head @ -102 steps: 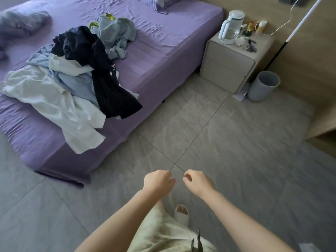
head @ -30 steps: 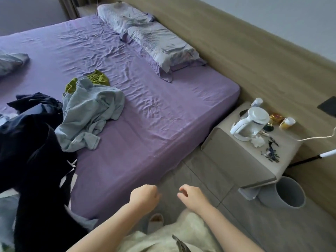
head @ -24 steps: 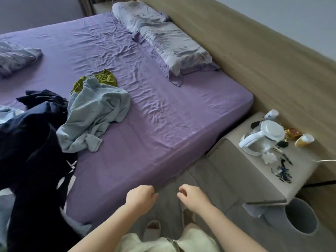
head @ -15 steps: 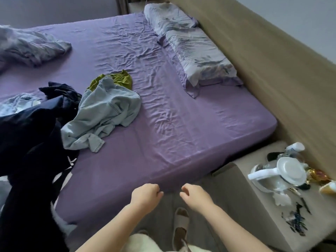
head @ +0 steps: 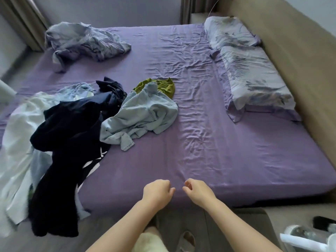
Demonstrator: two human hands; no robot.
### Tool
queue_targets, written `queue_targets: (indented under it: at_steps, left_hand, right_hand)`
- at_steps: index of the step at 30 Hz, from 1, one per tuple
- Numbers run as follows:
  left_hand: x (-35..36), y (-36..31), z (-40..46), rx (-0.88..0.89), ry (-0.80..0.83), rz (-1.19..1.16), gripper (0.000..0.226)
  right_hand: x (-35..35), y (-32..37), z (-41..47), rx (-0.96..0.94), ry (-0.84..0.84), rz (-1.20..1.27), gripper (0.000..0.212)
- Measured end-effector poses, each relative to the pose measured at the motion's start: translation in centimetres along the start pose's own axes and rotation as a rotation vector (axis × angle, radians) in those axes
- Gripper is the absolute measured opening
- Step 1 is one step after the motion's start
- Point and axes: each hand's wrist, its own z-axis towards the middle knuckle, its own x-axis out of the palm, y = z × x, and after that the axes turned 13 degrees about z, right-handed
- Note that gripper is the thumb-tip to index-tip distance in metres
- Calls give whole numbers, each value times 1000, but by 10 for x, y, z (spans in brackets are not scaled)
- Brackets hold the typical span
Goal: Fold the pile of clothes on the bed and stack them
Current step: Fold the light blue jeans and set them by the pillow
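At six o'clock, the left hand (head: 157,193) and right hand (head: 198,192) hover, fingers curled, holding nothing, now over the wrinkled purple bedsheet (head: 209,142) rather than floor. At ten o'clock sprawls the rumpled pile of clothes (head: 76,128): dark navy, white, pale denim. Patterned grey pillows (head: 251,75) lie at one o'clock.

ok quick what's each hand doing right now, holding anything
Left hand: fingers curled, holding nothing, over the edge of the purple bed sheet.
Right hand: fingers curled, holding nothing.
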Motion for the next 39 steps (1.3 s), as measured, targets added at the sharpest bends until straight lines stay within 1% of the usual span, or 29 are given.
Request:
queue_targets:
  at_steps: [7, 13, 18, 23, 30, 36, 39]
  left_hand:
    - [-26, 44, 57, 33, 34, 1, 34]
    - [-58, 85, 113, 94, 18, 16, 33]
    - [-82, 130, 158, 107, -7, 7, 33]
    - [-98, 166, 190, 60, -22, -1, 34]
    - [-122, 205, 244, -65, -8, -56, 30]
    - [-156, 231, 307, -185, -30, -117, 30]
    - [-167, 236, 341, -222, -35, -163, 30]
  right_hand:
    - [-16, 37, 53, 39, -14, 14, 29]
    - [-26, 77, 100, 69, -55, 30, 34]
    - [-28, 115, 140, 70, -84, 64, 33]
    - [-44, 144, 176, 63, -80, 39, 32]
    - [-80, 172, 248, -23, -40, -38, 33]
    - [-110, 199, 329, -79, 10, -89, 27]
    - [-117, 206, 369, -112, 24, -94, 18]
